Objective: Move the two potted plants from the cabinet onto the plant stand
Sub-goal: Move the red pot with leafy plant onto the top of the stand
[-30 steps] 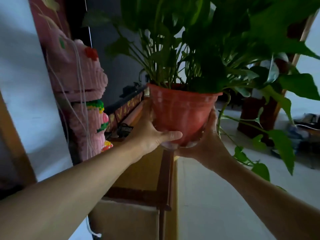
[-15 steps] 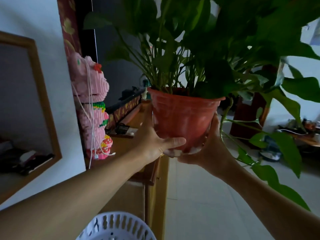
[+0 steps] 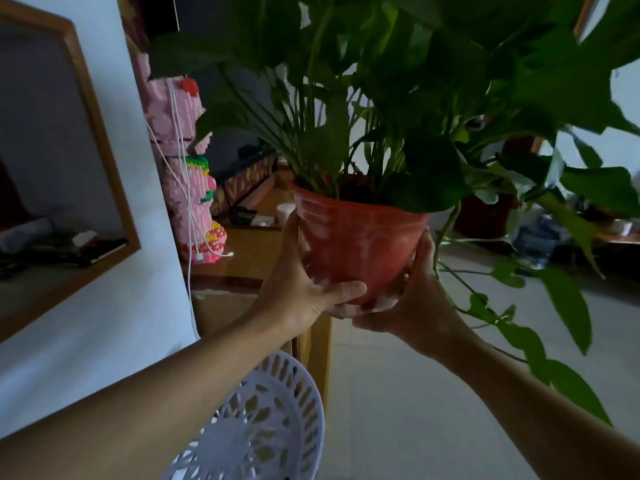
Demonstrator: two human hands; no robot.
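Both hands clamped on 1 red plastic pot (image 3: 360, 244), held up in the air in front of the camera; pot upright, not resting on anything; left hand (image 3: 298, 289) wraps the pot's left wall, palm against it, thumb (image 3: 341, 292) across the lower front edge; right hand (image 3: 412, 303) cups the right wall and the base from below, its fingertips hidden behind the pot; the 2 hands sit close together under the base, whether they touch each other I cannot tell.

Plant (image 3: 398, 98) in the pot is leafy and dark green, stems rising straight out of the soil, foliage filling the top of the view; 1 long vine (image 3: 519, 327) trails down on the right past the right forearm.

Wooden cabinet (image 3: 242, 251) sits behind and left of the pot, its top below the level of the pot's rim; pot is clear of it; on the cabinet top: a pink block-built figure (image 3: 187, 174) against the wall with a white cord (image 3: 180, 168) hanging down its front, a small white cup (image 3: 285, 211) just left of the pot's rim, a small dark item further back, too dim to identify.

White perforated plastic piece (image 3: 263, 424) at bottom centre, under the left forearm; wood-framed mirror (image 3: 100, 133) on the wall at left; pale tiled floor (image 3: 398, 393) to the right.
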